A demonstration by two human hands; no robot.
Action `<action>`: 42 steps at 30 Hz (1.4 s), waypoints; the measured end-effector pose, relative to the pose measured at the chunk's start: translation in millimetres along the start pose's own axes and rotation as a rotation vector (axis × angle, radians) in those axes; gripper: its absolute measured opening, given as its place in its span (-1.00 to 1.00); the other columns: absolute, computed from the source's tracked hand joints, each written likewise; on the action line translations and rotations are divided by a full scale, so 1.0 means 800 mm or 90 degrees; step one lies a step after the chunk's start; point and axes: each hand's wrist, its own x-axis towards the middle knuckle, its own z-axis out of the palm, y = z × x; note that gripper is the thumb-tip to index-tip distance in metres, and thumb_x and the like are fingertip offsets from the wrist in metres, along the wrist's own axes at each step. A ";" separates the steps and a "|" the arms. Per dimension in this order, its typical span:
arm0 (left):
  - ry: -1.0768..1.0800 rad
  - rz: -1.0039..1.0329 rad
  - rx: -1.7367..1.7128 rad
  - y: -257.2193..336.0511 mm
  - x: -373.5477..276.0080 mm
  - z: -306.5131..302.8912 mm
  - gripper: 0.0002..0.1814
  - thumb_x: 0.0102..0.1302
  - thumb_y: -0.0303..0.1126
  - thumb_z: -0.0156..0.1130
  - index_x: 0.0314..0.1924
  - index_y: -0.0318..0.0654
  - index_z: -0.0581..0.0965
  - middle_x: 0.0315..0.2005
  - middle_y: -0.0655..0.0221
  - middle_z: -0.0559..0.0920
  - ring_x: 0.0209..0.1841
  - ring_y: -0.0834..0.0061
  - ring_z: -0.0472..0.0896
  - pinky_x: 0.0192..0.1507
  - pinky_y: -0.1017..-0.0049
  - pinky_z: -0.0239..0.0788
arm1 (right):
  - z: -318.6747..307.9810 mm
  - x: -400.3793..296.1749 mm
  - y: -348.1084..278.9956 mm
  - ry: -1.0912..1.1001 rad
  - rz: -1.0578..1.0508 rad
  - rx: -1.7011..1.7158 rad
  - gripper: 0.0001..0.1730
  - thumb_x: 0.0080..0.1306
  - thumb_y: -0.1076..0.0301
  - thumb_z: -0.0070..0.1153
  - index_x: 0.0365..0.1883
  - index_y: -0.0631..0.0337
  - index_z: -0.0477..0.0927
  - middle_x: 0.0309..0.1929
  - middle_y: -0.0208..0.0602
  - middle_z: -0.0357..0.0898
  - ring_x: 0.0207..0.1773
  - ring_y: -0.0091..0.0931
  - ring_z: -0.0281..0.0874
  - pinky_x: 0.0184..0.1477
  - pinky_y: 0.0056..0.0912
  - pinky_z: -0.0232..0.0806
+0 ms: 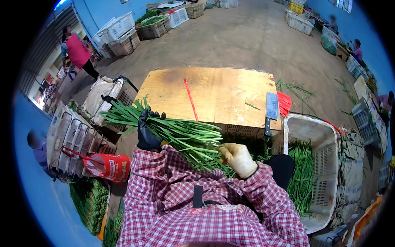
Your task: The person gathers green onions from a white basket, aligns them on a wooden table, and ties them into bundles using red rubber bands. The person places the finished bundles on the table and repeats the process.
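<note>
My left hand, in a black glove, grips a bunch of long green garlic chives. The leafy tips point to the upper left, and the pale stem ends to the right. Curled at those ends is my right hand, in a cream glove; whether it pinches a stem is hidden. Beyond the bunch stands a wooden board table. One red strip lies across its middle. A cleaver rests along the right edge, its black handle towards me. More loose greens lie below the bunch, by my lap.
On my right is a white plastic crate holding greens. Red strips stick out beside the cleaver. At left are a red bag, upright crates and tied bundles. A person in a pink apron stands far left.
</note>
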 end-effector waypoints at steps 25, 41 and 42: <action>0.108 0.038 -0.001 -0.003 0.001 -0.012 -0.86 0.45 -0.25 0.08 -0.21 -0.12 0.50 -0.40 0.54 0.58 -0.23 0.49 0.56 0.21 0.16 0.35 | 0.018 0.012 0.016 0.040 0.079 0.463 -0.71 0.35 0.30 0.19 -0.12 0.38 0.68 -0.14 -0.24 0.72 -0.05 -0.53 0.60 0.09 -0.51 0.37; 0.057 0.042 -0.030 -0.002 0.018 -0.050 -0.87 0.40 -0.28 0.11 -0.24 -0.15 0.51 -0.39 0.47 0.60 -0.21 0.44 0.58 0.21 0.11 0.40 | -0.044 0.001 0.001 -0.053 0.040 0.186 -0.28 0.27 0.08 0.23 0.27 0.40 0.44 0.18 -0.03 0.56 0.20 -0.39 0.52 0.26 -0.35 0.31; 0.068 0.035 0.028 -0.004 0.013 -0.041 -0.86 0.40 -0.27 0.10 -0.26 -0.14 0.51 -0.40 0.47 0.59 -0.21 0.44 0.59 0.21 0.10 0.40 | -0.040 0.016 -0.007 -0.090 0.035 0.191 -0.29 0.29 0.08 0.22 0.27 0.41 0.44 0.19 -0.03 0.55 0.20 -0.40 0.50 0.27 -0.37 0.29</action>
